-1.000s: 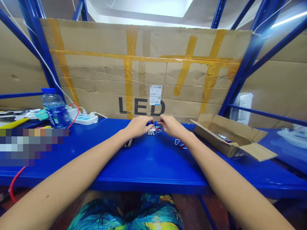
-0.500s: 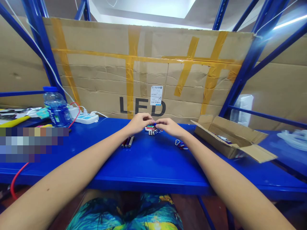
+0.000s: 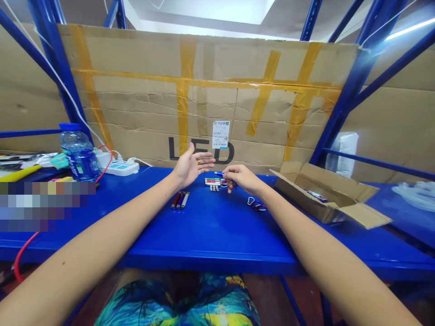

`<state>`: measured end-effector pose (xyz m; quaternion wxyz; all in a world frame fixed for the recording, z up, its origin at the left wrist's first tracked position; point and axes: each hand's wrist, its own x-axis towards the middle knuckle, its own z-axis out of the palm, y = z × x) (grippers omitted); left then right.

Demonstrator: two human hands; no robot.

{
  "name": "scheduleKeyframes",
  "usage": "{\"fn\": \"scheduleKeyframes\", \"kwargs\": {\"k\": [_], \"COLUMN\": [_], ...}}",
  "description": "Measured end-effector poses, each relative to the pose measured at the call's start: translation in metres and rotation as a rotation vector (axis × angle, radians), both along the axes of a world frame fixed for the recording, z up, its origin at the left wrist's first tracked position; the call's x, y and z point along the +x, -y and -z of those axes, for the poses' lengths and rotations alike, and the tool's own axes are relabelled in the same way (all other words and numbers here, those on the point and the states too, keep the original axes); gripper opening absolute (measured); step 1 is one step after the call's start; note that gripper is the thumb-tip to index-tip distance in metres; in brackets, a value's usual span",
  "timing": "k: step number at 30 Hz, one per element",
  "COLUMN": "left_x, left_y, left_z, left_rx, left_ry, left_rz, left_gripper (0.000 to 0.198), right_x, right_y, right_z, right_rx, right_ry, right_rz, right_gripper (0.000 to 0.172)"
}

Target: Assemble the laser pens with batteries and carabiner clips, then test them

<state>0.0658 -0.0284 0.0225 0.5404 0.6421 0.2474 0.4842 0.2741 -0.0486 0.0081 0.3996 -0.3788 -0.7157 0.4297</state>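
My left hand (image 3: 192,167) is open and empty, its fingers stretched to the right and its palm turned towards them. My right hand (image 3: 242,177) pinches a slim blue metal tube (image 3: 219,173), which sticks out to the left of the fingertips. Under it lies a stack of slim coloured metal tubes (image 3: 211,181). Small silver button-like pieces (image 3: 214,188) sit in rows in front of the stack. Three thicker tubes (image 3: 180,200), red, dark and silver, lie side by side nearer my left forearm. Blue and red carabiners (image 3: 257,204) rest beside my right wrist.
An opened cardboard box (image 3: 326,199) with metal items inside stands at the right. To the left are a blue-capped bottle (image 3: 79,156) and a white power strip (image 3: 122,168). A large cardboard sheet (image 3: 142,104) closes off the back of the blue table (image 3: 204,235).
My hands were together over the stack. The left hand has come away and opened, turning palm outward. My right hand has tilted, and the blue tube now shows in its fingers.
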Motion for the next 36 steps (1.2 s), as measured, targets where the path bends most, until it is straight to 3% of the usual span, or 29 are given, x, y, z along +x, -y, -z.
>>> {"fn": "scheduleKeyframes", "kwargs": {"k": [19, 28, 36], "left_x": [0.003, 0.003, 0.003], "left_y": [0.000, -0.003, -0.003], "left_z": [0.007, 0.008, 0.009], "left_rx": [0.010, -0.074, -0.048], "left_ry": [-0.108, -0.038, -0.072], "left_rz": [0.005, 0.051, 0.050], "left_gripper": [0.091, 0.077, 0.080], "right_x": [-0.006, -0.005, -0.006], "right_y": [0.011, 0.009, 0.008], "right_z": [-0.006, -0.006, -0.006], "right_rx": [0.087, 0.084, 0.092], "right_ry": [0.131, 0.134, 0.143], "right_rz": [-0.008, 0.008, 0.024], "right_gripper": [0.007, 0.006, 0.007]}}
